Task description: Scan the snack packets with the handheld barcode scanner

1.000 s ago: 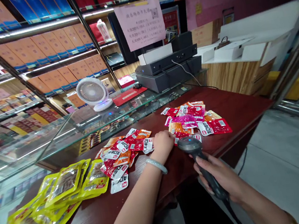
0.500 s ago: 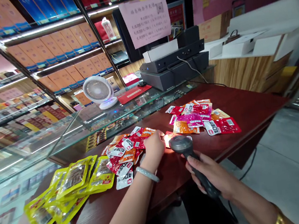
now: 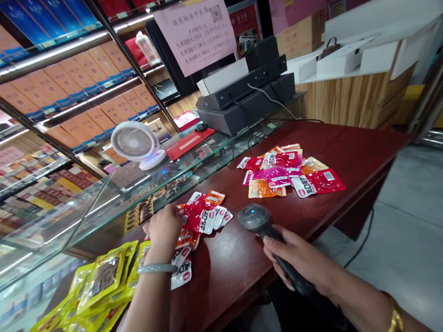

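Note:
My left hand [image 3: 166, 229], with a pale bangle at its wrist, reaches over the left side of a pile of small red, orange and white snack packets [image 3: 196, 217]. Its fingertips are mostly hidden, so I cannot tell whether they grip a packet. In my right hand [image 3: 297, 257] is a dark handheld barcode scanner [image 3: 256, 219], fingers wrapped round its handle, its head above the table. Larger yellow snack packets [image 3: 105, 277] lie heaped beside my left forearm. Another group of red, pink and orange packets [image 3: 283, 173] lies farther back on the right.
The dark red tabletop [image 3: 223, 265] borders a glass display counter [image 3: 127, 202]. On the counter stand a white fan [image 3: 134, 140] and a dark cash-register unit [image 3: 245, 101]. A cable [image 3: 365, 239] runs down near the table's right side.
My left hand has moved left, from near the scanner head to the left part of the small-packet pile. The bright scanner light at its fingertips is gone. My right hand still holds the scanner.

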Demonstrator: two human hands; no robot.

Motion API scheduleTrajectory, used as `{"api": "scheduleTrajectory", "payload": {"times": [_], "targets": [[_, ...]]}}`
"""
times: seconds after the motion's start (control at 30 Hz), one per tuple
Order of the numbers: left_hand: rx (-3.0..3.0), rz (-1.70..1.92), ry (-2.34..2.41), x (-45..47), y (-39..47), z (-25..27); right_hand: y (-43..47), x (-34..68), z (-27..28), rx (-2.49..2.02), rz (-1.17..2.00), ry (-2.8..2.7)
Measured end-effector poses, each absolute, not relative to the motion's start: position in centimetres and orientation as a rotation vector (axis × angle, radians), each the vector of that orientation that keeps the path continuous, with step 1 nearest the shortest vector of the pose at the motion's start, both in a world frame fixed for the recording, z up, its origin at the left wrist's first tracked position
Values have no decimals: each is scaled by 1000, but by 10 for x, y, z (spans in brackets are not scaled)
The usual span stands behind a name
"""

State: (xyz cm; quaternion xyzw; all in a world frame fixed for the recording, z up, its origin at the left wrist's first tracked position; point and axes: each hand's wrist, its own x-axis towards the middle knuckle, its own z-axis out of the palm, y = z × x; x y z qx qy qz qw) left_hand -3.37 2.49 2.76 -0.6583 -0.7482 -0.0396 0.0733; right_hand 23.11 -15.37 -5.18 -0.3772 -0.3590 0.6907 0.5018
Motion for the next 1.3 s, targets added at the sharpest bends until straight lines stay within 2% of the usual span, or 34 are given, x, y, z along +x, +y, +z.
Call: {"api": "scheduleTrajectory", "payload": {"times": [0.13, 0.27, 0.57, 0.73, 1.03, 1.3], "targets": [[-1984, -311, -2106, 5, 20, 14, -153, 236, -54, -937, 1664, -840], [-2293, -383, -1942, 71, 15, -3, -155, 241, -54, -981, 1649, -823], [-2493, -263, -2074, 161, 35, -27, -160, 253, -51, -1043, 1582, -785], [-2524, -299, -2141, 166, 36, -26, -162, 258, -47, -1059, 1550, -761], [-2635, -670, -2175, 127, 18, -27, -157, 255, -46, -1041, 1552, -793], [-2580, -644, -2216, 103, 7, -20, -154, 239, -43, -1014, 1598, -842]]}}
